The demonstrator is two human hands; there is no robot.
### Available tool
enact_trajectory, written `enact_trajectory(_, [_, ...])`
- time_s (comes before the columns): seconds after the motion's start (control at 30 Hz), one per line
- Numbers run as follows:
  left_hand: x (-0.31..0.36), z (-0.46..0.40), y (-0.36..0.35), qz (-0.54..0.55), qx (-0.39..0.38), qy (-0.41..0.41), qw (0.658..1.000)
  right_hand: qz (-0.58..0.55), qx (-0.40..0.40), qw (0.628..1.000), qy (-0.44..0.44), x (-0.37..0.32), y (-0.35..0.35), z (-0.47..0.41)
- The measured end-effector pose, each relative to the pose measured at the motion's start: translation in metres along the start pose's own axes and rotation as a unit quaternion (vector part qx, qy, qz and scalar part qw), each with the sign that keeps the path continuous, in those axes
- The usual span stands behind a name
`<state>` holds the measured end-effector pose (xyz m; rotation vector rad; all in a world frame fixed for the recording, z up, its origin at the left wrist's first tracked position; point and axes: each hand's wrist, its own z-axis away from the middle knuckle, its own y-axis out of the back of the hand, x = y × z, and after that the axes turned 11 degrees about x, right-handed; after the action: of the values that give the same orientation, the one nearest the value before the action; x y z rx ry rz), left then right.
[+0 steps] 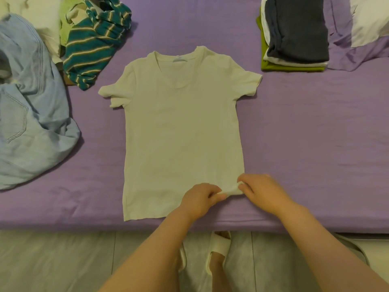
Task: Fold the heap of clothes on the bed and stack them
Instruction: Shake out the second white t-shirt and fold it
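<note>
A white V-neck T-shirt (pixel 181 127) lies spread flat, front up, on the purple bed (pixel 305 133), collar away from me. At its near right hem corner both hands work the cloth. My left hand (pixel 200 199) pinches the hem edge with curled fingers. My right hand (pixel 263 190) pinches the same bunched corner from the right. A heap of unfolded clothes sits at the left: light blue jeans (pixel 31 114) and a teal striped shirt (pixel 92 45). A folded stack (pixel 294 34), dark grey on top and green at the bottom, stands at the back right.
A white pillow (pixel 370 20) lies at the far right corner beside the stack. Pale garments (pixel 42 20) sit behind the heap at the back left. The bed's near edge runs across the view above a grey floor (pixel 63 260), where my sandalled feet (pixel 216 251) stand.
</note>
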<state>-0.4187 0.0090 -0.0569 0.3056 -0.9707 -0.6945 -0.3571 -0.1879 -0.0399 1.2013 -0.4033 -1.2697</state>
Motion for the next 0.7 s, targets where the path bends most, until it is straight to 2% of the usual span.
enact_trajectory(0.07, [-0.003, -0.002, -0.004, 0.018, -0.029, 0.027, 0.999, 0.049, -0.044, 0.998, 0.02, 0.002, -0.004, 0.005])
enact_trajectory(0.13, [-0.003, -0.005, -0.005, 0.024, -0.025, 0.037, 0.999, 0.028, -0.044, 0.999, -0.007, 0.001, -0.007, 0.006])
enact_trajectory(0.2, [-0.005, -0.012, -0.002, -0.053, 0.056, -0.006, 0.997, -0.012, 0.003, 0.999, -0.044, 0.001, -0.009, -0.001])
enact_trajectory(0.27, [-0.006, -0.019, 0.001, -0.19, 0.14, -0.075, 0.969, -0.068, 0.069, 0.992, -0.082, 0.003, -0.012, -0.016])
enact_trajectory(0.3, [-0.005, -0.022, 0.003, -0.242, 0.135, -0.097, 0.956, -0.098, 0.101, 0.984, -0.109, 0.004, -0.014, -0.025])
enact_trajectory(0.37, [-0.005, -0.026, 0.001, -0.305, 0.057, -0.108, 0.944, -0.148, 0.154, 0.962, -0.173, 0.003, -0.018, -0.046])
enact_trajectory(0.43, [-0.004, -0.028, -0.004, -0.353, -0.005, -0.1, 0.93, -0.2, 0.171, 0.938, -0.225, -0.002, -0.021, -0.063])
enact_trajectory(0.5, [-0.004, -0.029, -0.008, -0.373, -0.024, -0.097, 0.922, -0.232, 0.163, 0.926, -0.249, -0.005, -0.023, -0.071])
enact_trajectory(0.6, [-0.004, -0.03, -0.005, -0.369, -0.033, -0.09, 0.925, -0.153, 0.179, 0.933, -0.271, 0.0, -0.019, -0.071])
enact_trajectory(0.7, [0.0, -0.032, 0.003, -0.35, 0.002, -0.092, 0.932, -0.11, 0.175, 0.946, -0.251, 0.002, -0.015, -0.07])
